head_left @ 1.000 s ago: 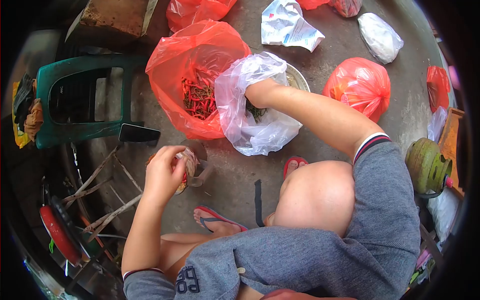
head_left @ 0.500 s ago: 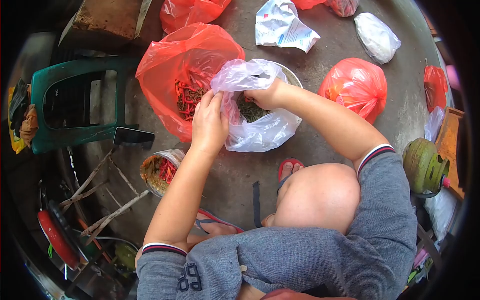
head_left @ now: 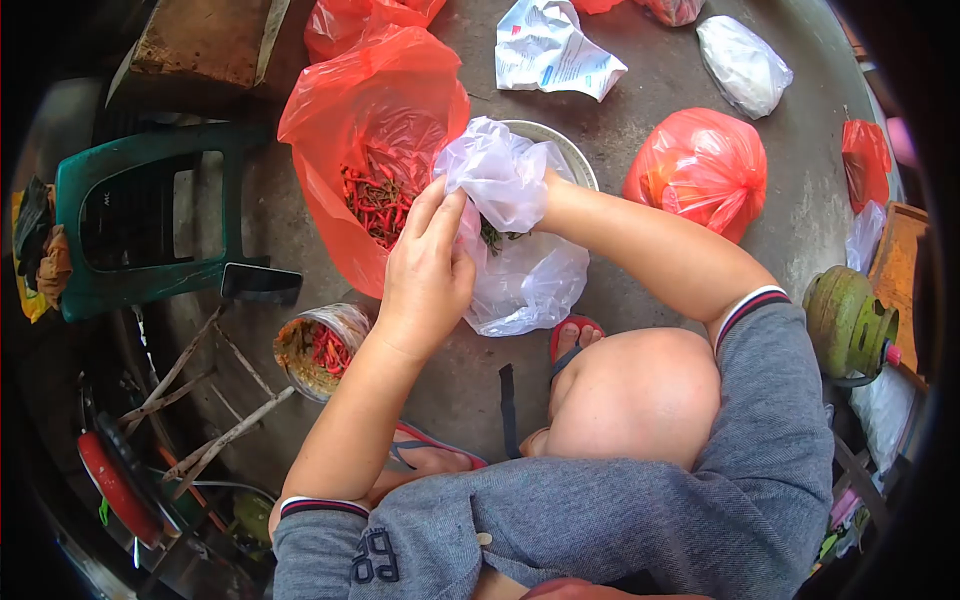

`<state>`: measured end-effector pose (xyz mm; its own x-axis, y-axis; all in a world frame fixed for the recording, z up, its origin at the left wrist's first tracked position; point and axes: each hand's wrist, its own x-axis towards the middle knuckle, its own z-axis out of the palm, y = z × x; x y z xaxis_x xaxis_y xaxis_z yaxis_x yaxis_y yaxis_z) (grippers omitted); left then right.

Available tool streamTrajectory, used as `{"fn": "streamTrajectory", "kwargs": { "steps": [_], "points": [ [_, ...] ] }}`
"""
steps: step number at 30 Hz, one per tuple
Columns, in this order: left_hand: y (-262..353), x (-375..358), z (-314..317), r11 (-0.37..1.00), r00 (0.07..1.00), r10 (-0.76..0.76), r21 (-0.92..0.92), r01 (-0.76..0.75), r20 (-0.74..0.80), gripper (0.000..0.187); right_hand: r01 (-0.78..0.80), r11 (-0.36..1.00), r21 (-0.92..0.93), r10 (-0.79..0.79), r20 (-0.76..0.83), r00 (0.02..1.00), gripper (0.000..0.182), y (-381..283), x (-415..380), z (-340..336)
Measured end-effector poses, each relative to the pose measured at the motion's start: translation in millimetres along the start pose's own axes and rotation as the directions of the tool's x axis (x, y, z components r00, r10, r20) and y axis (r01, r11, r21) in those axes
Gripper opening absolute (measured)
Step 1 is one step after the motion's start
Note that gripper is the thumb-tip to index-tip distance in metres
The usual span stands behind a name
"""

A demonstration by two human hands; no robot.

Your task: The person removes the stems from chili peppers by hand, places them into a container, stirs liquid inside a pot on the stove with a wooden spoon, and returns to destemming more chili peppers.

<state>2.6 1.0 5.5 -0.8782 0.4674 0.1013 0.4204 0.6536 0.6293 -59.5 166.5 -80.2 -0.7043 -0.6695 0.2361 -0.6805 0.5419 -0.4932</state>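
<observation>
A thin clear plastic bag (head_left: 530,275) stands partly over a pale bowl (head_left: 577,160), with dark green stalks (head_left: 491,237) showing inside it. My left hand (head_left: 430,262) grips the bag's left edge, its fingers held close together. My right hand (head_left: 551,203) reaches into the bag from the right. Crumpled plastic covers its fingers, so what they hold is hidden. Just left of the clear bag, an open red plastic bag (head_left: 325,150) contains red chillies (head_left: 380,205) mixed with brownish stems.
A tub (head_left: 290,350) holding red chillies sits near my left forearm. A tied red bag (head_left: 695,172), a white bag (head_left: 745,65) and crumpled paper (head_left: 555,50) lie beyond. At left are a green plastic chair (head_left: 75,215) and phone (head_left: 260,284); at right, a green gas cylinder (head_left: 845,325).
The right hand has gone deeper into the clear bag, and its fingers are now covered. The bag's upper part has bunched up, and its lower edge hangs nearer to me.
</observation>
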Motion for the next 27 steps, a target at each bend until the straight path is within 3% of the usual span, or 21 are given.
{"fn": "streamTrajectory", "kwargs": {
  "steps": [3, 7, 9, 10, 11, 12, 13, 15, 16, 18, 20, 22, 24, 27],
  "points": [
    [4.0, -3.8, -4.9, 0.999, 1.0, -0.012, 0.038, 0.013, -0.029, 0.051, -0.125, 0.988, 0.087, 0.12, 0.059, 0.991, 0.026, -11.0, 4.6, -7.9],
    [2.6, -4.9, -14.2, 0.999, 0.999, -0.014, 0.044, 0.015, -0.043, 0.052, 0.003, 0.971, 0.238, 0.001, -0.02, 1.0, 0.021, 8.1, 5.0, -2.6],
    [2.2, -4.1, -17.7, 0.998, 0.998, -0.05, 0.046, 0.052, -0.031, 0.054, 0.308, 0.944, -0.116, -0.328, -0.257, 0.909, 0.02, 22.7, -4.0, -0.6],
    [0.1, -4.2, -18.0, 0.998, 0.998, -0.053, 0.044, 0.054, -0.031, 0.054, 0.308, 0.945, -0.113, -0.327, -0.254, 0.91, 0.02, 24.3, -10.2, -3.1],
    [-2.2, -3.2, -18.0, 0.993, 0.995, -0.104, 0.064, 0.104, 0.0, 0.052, -0.104, 0.97, 0.222, 0.06, 0.196, 0.979, 0.021, 26.8, -16.8, -7.3],
    [-3.7, -1.5, -17.3, 0.985, 0.988, -0.152, 0.085, 0.149, 0.03, 0.05, -0.585, 0.756, 0.295, 0.27, 0.674, 0.688, 0.021, 25.2, -19.2, -15.7],
    [-4.5, 0.1, -15.4, 0.986, 0.989, -0.148, 0.083, 0.145, 0.028, 0.05, -0.586, 0.756, 0.291, 0.274, 0.673, 0.687, 0.021, 22.3, -21.2, -22.7],
    [-5.1, 2.2, -11.5, 0.98, 0.996, 0.008, 0.2, 0.009, -0.084, 0.044, -0.8, 0.411, 0.437, 0.337, 0.743, 0.579, 0.021, 13.3, -24.4, -34.5],
    [-3.6, 2.9, -10.8, 0.979, 0.996, 0.008, 0.203, 0.009, -0.085, 0.044, -0.799, 0.412, 0.439, 0.335, 0.742, 0.581, 0.021, 10.2, -25.1, -38.3],
    [1.7, 4.1, -8.4, 0.973, 0.965, 0.144, 0.209, -0.097, -0.221, 0.037, -0.799, 0.198, 0.568, 0.281, 0.748, 0.602, 0.021, 5.5, -25.1, -43.7],
    [10.6, 4.0, -5.9, 0.99, 0.969, 0.114, 0.106, -0.093, -0.22, 0.027, -0.781, 0.148, 0.607, 0.266, 0.736, 0.622, 0.023, 2.9, -24.9, -47.3],
    [7.0, 1.3, 3.6, 0.927, 0.964, -0.255, -0.302, 0.222, -0.074, 0.023, -0.763, 0.095, 0.639, 0.252, 0.726, 0.64, 0.024, -2.8, -23.5, -51.1],
    [-3.3, 0.8, 13.3, 0.929, 0.959, -0.262, -0.298, 0.219, -0.111, 0.022, -0.73, 0.113, 0.674, 0.271, 0.686, 0.676, 0.027, -11.7, -20.5, -55.9],
    [-6.7, 1.4, 15.3, 0.686, 0.884, -0.465, -0.611, 0.396, 0.05, 0.021, -0.719, 0.182, 0.671, 0.271, 0.669, 0.693, 0.027, -22.9, -17.5, -52.8]
  ]
}}
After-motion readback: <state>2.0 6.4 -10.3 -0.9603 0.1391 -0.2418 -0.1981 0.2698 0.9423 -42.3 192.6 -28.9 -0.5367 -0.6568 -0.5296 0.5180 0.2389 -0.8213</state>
